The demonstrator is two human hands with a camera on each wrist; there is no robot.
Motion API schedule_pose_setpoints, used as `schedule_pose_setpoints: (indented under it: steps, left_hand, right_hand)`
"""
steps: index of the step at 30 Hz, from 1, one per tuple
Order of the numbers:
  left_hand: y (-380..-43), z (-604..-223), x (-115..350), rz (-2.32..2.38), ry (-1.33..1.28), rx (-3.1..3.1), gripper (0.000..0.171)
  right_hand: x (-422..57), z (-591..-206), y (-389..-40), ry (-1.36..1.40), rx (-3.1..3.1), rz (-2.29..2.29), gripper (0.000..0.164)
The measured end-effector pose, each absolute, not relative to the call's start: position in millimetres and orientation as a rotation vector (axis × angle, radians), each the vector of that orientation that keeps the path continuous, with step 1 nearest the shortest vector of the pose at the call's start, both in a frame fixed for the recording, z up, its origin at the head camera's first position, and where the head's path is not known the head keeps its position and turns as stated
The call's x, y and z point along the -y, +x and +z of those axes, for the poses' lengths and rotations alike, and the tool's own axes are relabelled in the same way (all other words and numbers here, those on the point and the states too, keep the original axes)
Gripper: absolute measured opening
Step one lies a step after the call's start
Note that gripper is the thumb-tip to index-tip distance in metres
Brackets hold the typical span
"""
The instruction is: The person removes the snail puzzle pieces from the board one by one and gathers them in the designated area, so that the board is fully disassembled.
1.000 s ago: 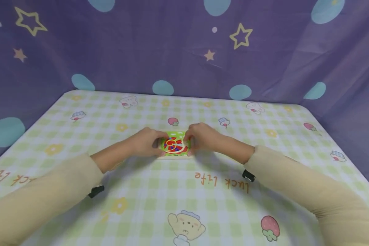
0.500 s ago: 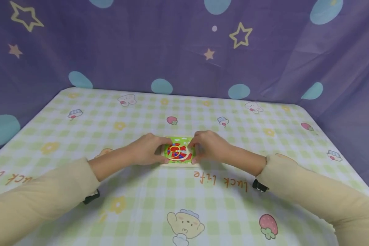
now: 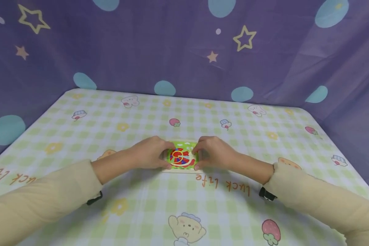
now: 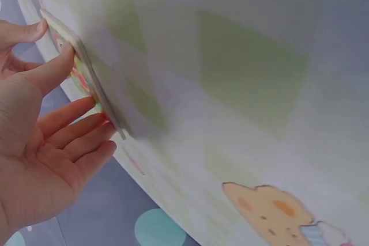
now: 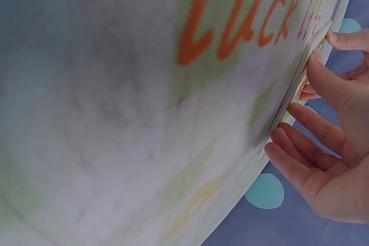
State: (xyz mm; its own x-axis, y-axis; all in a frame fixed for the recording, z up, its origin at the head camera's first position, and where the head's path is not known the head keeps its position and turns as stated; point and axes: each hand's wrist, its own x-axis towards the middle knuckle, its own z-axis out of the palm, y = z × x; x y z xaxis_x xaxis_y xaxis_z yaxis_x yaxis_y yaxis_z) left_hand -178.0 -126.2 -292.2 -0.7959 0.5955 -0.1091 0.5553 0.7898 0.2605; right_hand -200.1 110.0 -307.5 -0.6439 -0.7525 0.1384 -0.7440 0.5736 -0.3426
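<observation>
Board [image 3: 182, 159] has slid away from worktop's [image 3: 141, 208] far edge, now about midway between side edges, just beside "Life" print [image 3: 206, 181]. Left hand [image 3: 149, 152] and right hand [image 3: 218, 152] grip opposite ends, same as before. Likely repositioning, with the hold kept throughout.

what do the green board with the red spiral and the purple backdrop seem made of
The small rectangular green board with a red spiral picture looks wooden, perhaps fibreboard: its edge is pale and plain, its face smooth and brightly printed. The purple star-print backdrop seems to be fabric with a faint sheen, showing soft creases; the exact fibre can't be told.
</observation>
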Motion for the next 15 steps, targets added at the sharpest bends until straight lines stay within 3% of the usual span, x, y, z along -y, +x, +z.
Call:
schedule_pose_setpoints:
  steps: [15]
  left_hand:
    - [-179,-284,110,0.162,1.000,-2.758,0.035]
  right_hand:
    - [-106,-302,-212,-1.290,-2.759,-0.613,0.031]
